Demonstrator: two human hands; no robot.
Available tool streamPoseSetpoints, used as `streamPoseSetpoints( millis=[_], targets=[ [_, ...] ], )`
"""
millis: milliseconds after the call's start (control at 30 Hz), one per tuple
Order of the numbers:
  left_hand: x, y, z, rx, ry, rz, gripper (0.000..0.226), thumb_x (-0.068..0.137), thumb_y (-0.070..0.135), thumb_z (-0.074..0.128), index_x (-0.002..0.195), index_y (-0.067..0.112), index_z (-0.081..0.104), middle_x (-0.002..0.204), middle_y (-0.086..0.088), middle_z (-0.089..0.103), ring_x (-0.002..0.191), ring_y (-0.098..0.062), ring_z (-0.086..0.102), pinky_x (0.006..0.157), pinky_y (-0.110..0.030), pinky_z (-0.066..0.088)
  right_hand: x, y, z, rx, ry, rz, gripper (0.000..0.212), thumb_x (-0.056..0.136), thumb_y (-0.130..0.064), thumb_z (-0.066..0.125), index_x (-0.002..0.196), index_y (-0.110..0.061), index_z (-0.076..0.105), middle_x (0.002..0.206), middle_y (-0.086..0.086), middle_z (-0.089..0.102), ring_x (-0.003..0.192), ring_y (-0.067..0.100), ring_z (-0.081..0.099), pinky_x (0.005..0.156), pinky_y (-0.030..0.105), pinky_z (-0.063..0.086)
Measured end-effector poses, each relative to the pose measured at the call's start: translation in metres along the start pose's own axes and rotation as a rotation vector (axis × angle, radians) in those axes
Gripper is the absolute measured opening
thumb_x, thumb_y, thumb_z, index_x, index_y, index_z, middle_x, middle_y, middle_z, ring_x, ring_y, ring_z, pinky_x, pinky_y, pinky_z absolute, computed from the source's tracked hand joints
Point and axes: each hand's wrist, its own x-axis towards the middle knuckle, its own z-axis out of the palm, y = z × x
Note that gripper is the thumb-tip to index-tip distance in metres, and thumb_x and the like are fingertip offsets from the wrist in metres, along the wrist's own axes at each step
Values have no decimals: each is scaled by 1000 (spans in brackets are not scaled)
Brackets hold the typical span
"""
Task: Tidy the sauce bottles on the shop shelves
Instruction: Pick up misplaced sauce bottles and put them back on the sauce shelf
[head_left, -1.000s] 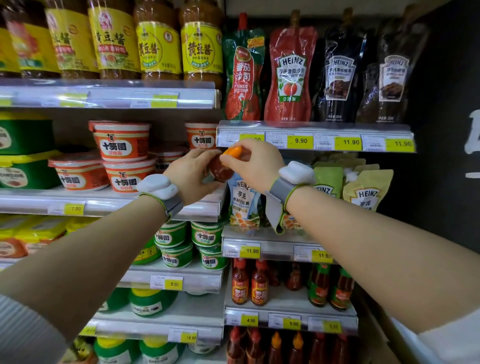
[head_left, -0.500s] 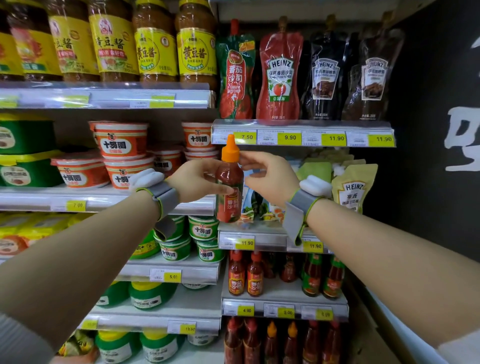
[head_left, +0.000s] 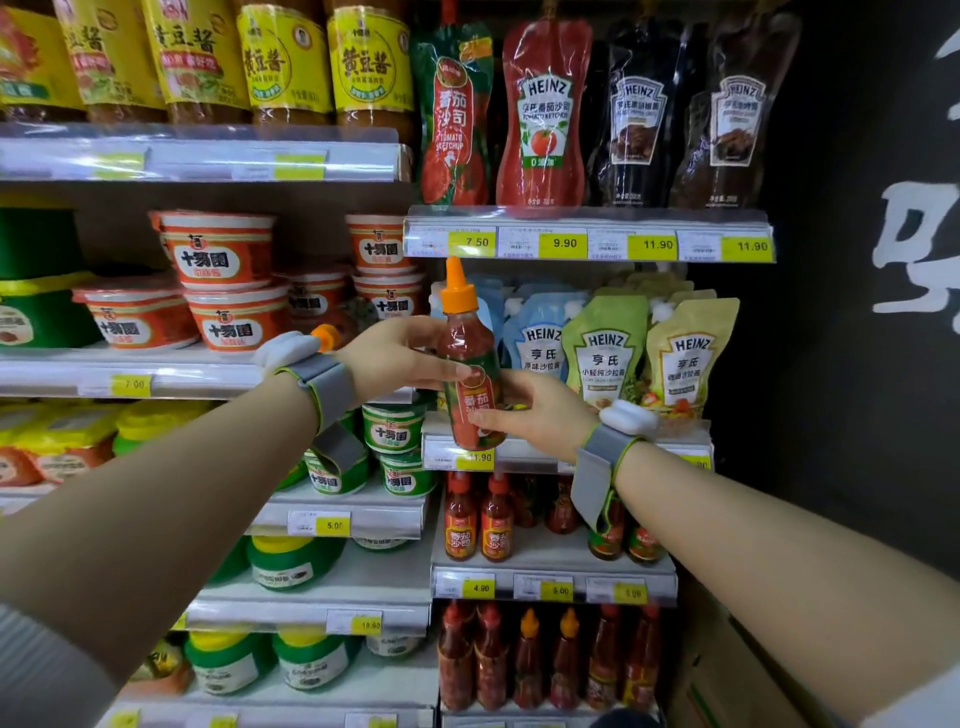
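Note:
A red sauce bottle (head_left: 469, 343) with an orange cap stands upright in the air in front of the shelf of Heinz pouches. My left hand (head_left: 400, 358) grips its upper body from the left. My right hand (head_left: 540, 415) holds its lower body from the right, fingers behind the label. A second orange cap (head_left: 325, 336) peeks out behind my left wrist. More red sauce bottles (head_left: 478, 519) stand on the shelf below, and further bottles (head_left: 545, 654) with red and orange caps fill the row under that.
Heinz salad dressing pouches (head_left: 608, 353) stand right behind the held bottle. Ketchup and dark sauce pouches (head_left: 540, 114) hang on the top shelf. Red and green tubs (head_left: 223, 291) fill the left shelves. A dark wall (head_left: 857, 312) bounds the right side.
The bottle went from tilted and half hidden between my hands to upright. My right hand slid from its top down to its lower body. Both hands dropped slightly toward the lower shelf.

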Motion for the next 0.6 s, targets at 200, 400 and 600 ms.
streamPoseSetpoints(
  millis=[200,400,600],
  targets=[
    [1,-14,13,-68,-24,-55,43,77,-1,68,112,23,60,107,-2,69,94,-18,68,84,-28,55,-6,23,10,57,92,27,46,72,-37,79,113,-21,65,111,-3,70,100,12,65,93,35,51],
    [6,-26,30,-79,-50,-116,44,77,0,68,114,22,59,108,-4,68,94,-18,68,82,-25,56,-12,45,20,109,157,72,50,63,-38,85,106,-21,66,104,-6,71,95,8,66,87,31,54],
    [12,-47,51,72,-47,-169,42,70,19,78,110,22,65,103,-6,72,93,-22,69,88,-38,55,-28,75,32,155,136,146,52,61,-37,86,106,-24,64,99,-13,68,93,7,65,82,23,51]
  ],
)
